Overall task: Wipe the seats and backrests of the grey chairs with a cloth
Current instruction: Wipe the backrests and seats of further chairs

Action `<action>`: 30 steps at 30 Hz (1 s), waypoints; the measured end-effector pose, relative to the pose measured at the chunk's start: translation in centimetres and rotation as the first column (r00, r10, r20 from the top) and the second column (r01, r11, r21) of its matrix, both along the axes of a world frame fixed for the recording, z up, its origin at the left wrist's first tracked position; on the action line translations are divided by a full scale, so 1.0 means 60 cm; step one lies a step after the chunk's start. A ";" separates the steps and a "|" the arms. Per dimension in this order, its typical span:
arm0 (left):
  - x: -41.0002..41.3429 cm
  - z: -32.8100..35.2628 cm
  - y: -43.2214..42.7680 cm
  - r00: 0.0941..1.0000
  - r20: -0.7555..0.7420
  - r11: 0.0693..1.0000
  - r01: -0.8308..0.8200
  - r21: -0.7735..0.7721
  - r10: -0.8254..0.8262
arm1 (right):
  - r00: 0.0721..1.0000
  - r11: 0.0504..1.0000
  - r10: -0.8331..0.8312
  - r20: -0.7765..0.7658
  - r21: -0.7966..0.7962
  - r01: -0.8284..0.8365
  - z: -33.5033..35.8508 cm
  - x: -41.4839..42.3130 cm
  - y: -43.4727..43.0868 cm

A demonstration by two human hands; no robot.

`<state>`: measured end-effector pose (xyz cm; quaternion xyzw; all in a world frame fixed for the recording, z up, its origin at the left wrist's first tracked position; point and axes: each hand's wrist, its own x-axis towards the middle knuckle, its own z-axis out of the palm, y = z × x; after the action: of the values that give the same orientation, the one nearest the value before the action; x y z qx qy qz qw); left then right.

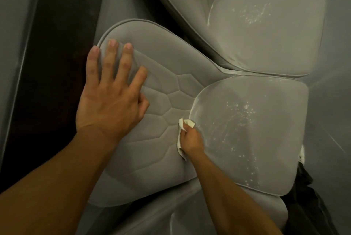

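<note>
A grey chair fills the middle of the view. Its quilted backrest (161,139) lies to the left and its smooth seat (247,130), speckled with white marks, to the right. My left hand (110,92) rests flat with spread fingers on the upper part of the backrest. My right hand (190,139) grips a small cream cloth (183,126) at the seam where backrest meets seat. The cloth touches the backrest's lower edge.
A second grey chair (266,25) stands behind, its seat also flecked with white. A dark panel (53,63) runs along the left beside the backrest. Dark fabric (311,206) lies at the lower right. Grey floor (330,101) shows to the right.
</note>
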<state>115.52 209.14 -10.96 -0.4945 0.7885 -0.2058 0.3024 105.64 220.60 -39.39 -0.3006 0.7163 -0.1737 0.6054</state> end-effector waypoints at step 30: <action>-0.006 0.003 -0.003 0.996 0.085 1.000 0.016 0.002 -0.016 | 0.992 0.994 -0.106 0.071 -0.010 0.107 0.040 -0.021 -0.076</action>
<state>115.18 208.93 -10.79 -0.4788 0.7791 -0.2286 0.3340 104.38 216.04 -36.99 -0.2600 0.7083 -0.2211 0.6179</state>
